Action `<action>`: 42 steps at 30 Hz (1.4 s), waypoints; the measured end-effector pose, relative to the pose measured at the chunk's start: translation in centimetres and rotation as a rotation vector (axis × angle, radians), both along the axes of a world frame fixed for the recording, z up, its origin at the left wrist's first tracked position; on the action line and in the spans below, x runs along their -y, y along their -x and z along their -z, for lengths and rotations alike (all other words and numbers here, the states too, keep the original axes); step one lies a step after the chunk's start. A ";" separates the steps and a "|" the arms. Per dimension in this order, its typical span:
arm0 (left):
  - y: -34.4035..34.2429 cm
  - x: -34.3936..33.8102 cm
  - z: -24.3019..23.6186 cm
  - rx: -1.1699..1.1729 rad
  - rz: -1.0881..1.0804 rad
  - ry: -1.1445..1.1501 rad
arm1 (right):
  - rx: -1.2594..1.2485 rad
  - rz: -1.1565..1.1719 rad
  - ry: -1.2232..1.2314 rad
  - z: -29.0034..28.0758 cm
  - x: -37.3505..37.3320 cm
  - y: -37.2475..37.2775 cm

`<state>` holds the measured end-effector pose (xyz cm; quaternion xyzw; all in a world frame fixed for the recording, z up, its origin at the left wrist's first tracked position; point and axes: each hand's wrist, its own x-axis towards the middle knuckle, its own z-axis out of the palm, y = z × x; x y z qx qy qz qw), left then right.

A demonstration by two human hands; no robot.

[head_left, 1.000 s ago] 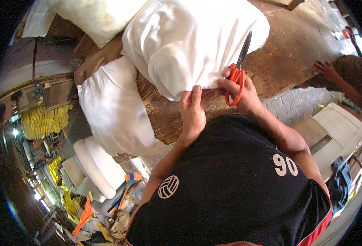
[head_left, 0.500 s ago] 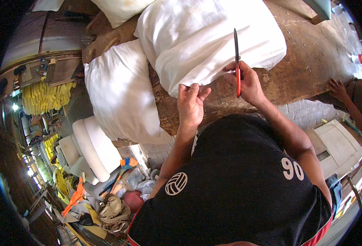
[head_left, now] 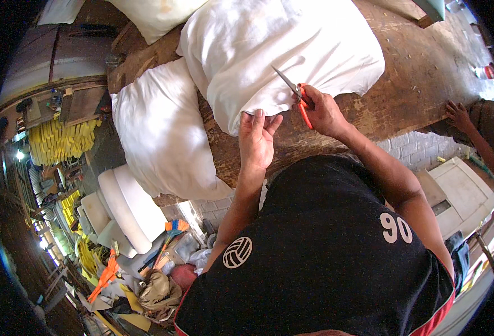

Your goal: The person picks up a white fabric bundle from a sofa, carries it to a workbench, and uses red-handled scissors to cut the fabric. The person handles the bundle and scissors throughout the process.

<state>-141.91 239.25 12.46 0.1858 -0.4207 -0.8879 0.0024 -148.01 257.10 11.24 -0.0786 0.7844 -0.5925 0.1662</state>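
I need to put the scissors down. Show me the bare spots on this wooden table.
The widest bare wood on the table lies right of the big white pillow, running toward another person's hand at the edge. A narrower strip runs along the near edge beside the right hand holding the scissors. Left of the left hand, the second pillow crowds the table.

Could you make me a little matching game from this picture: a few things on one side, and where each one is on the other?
Things:
1. scissors
2. left hand
3. second white pillow
4. another person's hand

Places:
A. hanging over the table's left end
B. at the table's far right edge
C. in the right hand
D. on the edge of the big white pillow

Pairs: 1-C, 2-D, 3-A, 4-B
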 end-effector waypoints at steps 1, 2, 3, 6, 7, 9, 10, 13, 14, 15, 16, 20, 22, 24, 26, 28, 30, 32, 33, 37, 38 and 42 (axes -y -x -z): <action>-0.2 0.1 -0.1 0.016 -0.015 0.001 | 0.065 -0.021 0.009 -0.6 0.0 -0.1; -0.4 0.1 -0.2 0.031 -0.031 0.001 | 0.081 -0.060 0.048 -1.1 -0.4 -0.5; -0.7 0.2 -0.5 0.042 -0.045 -0.024 | 0.097 -0.100 0.088 -1.5 -1.0 -0.9; -1.7 0.3 -1.5 0.071 -0.073 -0.077 | 0.120 -0.167 0.165 -2.9 -1.1 -2.2; -2.0 0.5 -1.6 0.072 -0.084 -0.072 | 0.119 -0.186 0.181 -3.2 -1.0 -2.5; -1.4 0.8 -1.9 0.079 -0.071 -0.069 | 0.121 -0.138 0.286 -0.2 -0.2 -3.1; -1.3 1.1 -1.5 0.082 -0.073 -0.076 | 0.147 -0.123 0.276 0.5 0.1 -3.0; -1.0 1.8 -0.4 0.088 -0.089 -0.088 | 0.282 -0.053 0.386 1.3 0.4 -2.4; -0.9 1.7 -0.6 0.087 -0.102 -0.087 | 0.274 -0.033 0.382 0.7 0.2 -2.1; -0.9 1.6 -0.7 0.087 -0.114 -0.087 | 0.265 -0.012 0.377 0.5 0.1 -2.0; -1.0 1.6 -0.8 0.085 -0.117 -0.091 | 0.150 0.025 0.379 0.6 0.1 -2.0; -1.0 1.2 -0.8 0.050 -0.110 -0.101 | 0.309 -0.012 0.195 -1.4 -2.3 -2.2; -0.8 0.8 -1.0 0.051 -0.114 -0.093 | 0.478 -0.099 0.258 -2.4 -3.4 -2.6; -0.2 0.4 -1.4 0.083 -0.134 -0.076 | 0.549 -0.207 0.322 -2.6 -4.1 -3.4; 0.5 0.3 -1.4 0.049 -0.087 -0.126 | 0.639 -0.206 0.454 -2.6 -4.3 -4.1; 1.0 0.1 -1.6 0.038 -0.063 -0.157 | 0.620 -0.207 0.480 -3.0 -3.8 -4.8; 1.6 -0.4 -2.1 0.051 -0.061 -0.170 | 0.695 -0.245 0.536 -3.4 -3.7 -4.7; 2.2 -0.7 -2.7 0.039 -0.061 -0.177 | 0.726 -0.244 0.519 -4.5 -3.2 -4.7; 2.4 -0.7 -2.9 0.032 -0.062 -0.180 | 0.764 -0.245 0.588 -4.5 -3.2 -4.9; 3.3 -0.8 -3.0 -0.003 -0.076 -0.160 | 0.840 -0.267 0.759 -5.0 -3.3 -5.2; 3.5 -1.0 -3.2 -0.004 -0.083 -0.164 | 0.842 -0.279 0.776 -5.2 -3.3 -5.3; 3.9 -1.4 -3.5 0.005 -0.113 -0.162 | 0.869 -0.279 0.748 -5.2 -3.4 -5.6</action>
